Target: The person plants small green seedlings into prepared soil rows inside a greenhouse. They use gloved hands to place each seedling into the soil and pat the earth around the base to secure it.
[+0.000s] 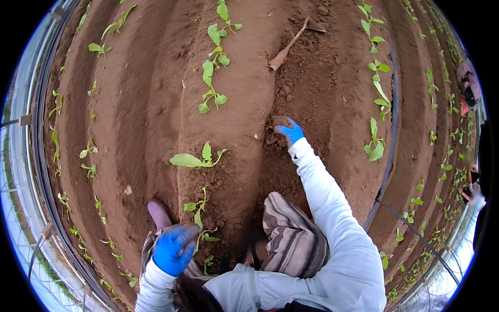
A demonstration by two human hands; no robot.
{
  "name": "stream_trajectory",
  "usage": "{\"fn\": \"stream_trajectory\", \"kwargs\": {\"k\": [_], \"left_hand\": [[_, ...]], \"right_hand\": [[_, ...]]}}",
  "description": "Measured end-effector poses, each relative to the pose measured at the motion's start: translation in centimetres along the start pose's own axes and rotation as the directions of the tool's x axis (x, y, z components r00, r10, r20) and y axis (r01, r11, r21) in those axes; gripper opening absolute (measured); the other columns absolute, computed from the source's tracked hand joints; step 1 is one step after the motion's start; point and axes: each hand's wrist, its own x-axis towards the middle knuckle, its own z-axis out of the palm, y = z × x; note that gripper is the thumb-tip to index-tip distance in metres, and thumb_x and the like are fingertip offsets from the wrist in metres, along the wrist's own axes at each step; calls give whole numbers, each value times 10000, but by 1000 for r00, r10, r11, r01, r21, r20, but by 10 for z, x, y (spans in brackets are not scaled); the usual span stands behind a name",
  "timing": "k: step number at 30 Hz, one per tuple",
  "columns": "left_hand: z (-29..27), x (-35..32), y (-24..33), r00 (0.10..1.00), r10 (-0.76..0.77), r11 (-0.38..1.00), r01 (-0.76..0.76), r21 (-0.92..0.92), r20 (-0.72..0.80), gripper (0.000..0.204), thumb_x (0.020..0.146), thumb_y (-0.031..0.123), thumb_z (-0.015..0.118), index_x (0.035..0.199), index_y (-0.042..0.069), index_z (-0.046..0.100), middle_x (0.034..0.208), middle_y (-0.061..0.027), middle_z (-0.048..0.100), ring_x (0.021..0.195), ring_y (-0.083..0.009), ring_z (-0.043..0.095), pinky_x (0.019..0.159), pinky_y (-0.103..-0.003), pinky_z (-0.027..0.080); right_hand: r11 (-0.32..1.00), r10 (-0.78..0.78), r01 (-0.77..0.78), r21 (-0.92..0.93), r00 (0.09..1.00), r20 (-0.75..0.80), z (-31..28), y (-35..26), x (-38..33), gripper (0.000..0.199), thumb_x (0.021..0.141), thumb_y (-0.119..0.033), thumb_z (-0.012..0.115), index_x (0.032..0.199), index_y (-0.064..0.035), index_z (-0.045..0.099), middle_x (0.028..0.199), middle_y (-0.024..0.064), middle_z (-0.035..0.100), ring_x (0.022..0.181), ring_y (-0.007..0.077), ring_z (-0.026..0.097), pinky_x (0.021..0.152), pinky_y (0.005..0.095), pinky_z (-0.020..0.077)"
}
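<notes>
My left hand point(174, 250), in a blue glove, hovers beside the small seedlings at the near end of the middle ridge. Its fingers look apart though slightly blurred, and nothing shows in them. The closest seedling point(197, 208) has its leaves just beyond the fingertips. My right hand point(291, 131), also blue-gloved, reaches into the furrow to the right of this ridge. Its fingers are curled around a brown clump of soil point(281, 122), partly merging with the loose earth. Another seedling point(195, 159) with broad leaves stands on the ridge between my hands.
A short-handled hoe point(289, 48) lies in the furrow farther off. More seedlings point(212, 78) line the ridge ahead. A dark hose point(393, 119) runs along the right-hand bed. My striped trouser knee point(293, 234) and a purple boot point(159, 215) rest near the plants.
</notes>
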Motion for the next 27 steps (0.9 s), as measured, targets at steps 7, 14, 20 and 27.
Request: {"fn": "stream_trajectory", "kwargs": {"k": [7,14,20,27], "left_hand": [[-73,80,-36,927,47,999,-44,16,-371,310,830,5,545,1137,27,585,1111,-144,612,1024,-262,591,891,-337,455],[-76,225,-96,966,-181,923,101,-372,-186,363,909,252,535,1186,18,552,1100,-142,619,1004,-194,593,881,-302,462],[-66,283,-94,902,-431,869,412,-273,-9,545,893,492,484,1134,14,585,949,-149,650,829,-217,605,765,-322,489],[-49,318,-80,777,-591,599,602,-528,216,459,847,469,594,973,31,643,689,-63,606,541,-127,484,496,-267,405]], "right_hand": [[951,26,87,-295,934,357,97,-94,-51,433,768,-50,671,1182,-16,548,1059,71,638,956,149,608,843,301,499],[115,-228,627,-770,772,594,193,-74,-32,488,708,-124,705,1173,-126,557,1058,122,585,888,294,604,763,373,538],[-411,-169,486,-772,791,588,210,-61,-22,476,779,-107,611,1241,-120,498,1092,127,532,894,314,576,632,356,555],[-463,-140,545,-699,734,665,191,-64,-20,512,812,-114,574,1307,-99,449,965,107,572,843,282,586,590,333,550]]}}
